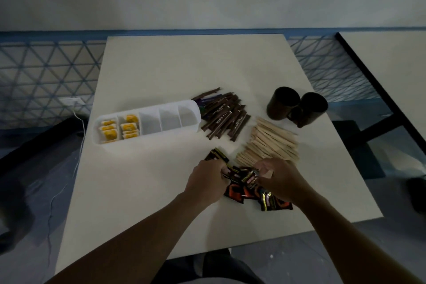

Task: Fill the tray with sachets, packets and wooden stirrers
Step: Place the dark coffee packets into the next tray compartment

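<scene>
A long white divided tray (115, 142) lies on the table, left of centre. Its two left compartments hold yellow sachets (119, 128); the three right compartments show nothing inside. Brown stick packets (222, 114) are heaped at the tray's right end. Pale wooden stirrers (269, 143) are piled to their right. Black and orange packets (244, 188) lie near the front, and both my hands are on them. My left hand (206, 182) grips several at the pile's left side. My right hand (280, 178) pinches packets at the right side.
Two dark mugs (296, 106) stand at the back right of the white table (161, 71). A white cable (79, 127) hangs off the left edge. A second table (391, 57) stands at far right.
</scene>
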Available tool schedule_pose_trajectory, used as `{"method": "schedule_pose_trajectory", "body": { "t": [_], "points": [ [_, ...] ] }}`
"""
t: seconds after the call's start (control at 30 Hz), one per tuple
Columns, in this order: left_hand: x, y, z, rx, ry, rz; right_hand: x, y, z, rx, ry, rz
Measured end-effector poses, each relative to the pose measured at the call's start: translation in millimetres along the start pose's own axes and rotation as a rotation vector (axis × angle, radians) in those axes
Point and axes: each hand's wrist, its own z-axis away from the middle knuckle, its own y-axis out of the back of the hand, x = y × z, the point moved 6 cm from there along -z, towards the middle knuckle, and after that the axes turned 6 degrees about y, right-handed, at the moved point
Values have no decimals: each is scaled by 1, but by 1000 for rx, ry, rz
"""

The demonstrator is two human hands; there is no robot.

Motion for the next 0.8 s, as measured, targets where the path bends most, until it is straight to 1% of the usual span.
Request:
{"method": "schedule_pose_trajectory", "body": {
  "t": [0.1, 0.2, 0.33, 0.4, 0.53, 0.67, 0.8],
  "points": [
    [11, -19, 4, -20, -3, -10, 22, 2, 11, -67, -22, -5],
    [21, -38, 6, -32, 11, 9, 37, 0, 20, -99, -2, 36],
    [32, -52, 5, 25, 38, -8, 45, -9, 28, -132, 47, 79],
    [36, -56, 2, 45, 66, -41, 47, -13, 31, -125, 87, 104],
    [40, -65, -4, 49, 131, -94, 55, -17, 33, -81, 88, 117],
    [42, -74, -6, 59, 137, -119, 59, -22, 32, -53, 90, 164],
    [39, -78, -7, 82, 149, -92, 63, -25, 31, -55, 96, 172]
  ]
}}
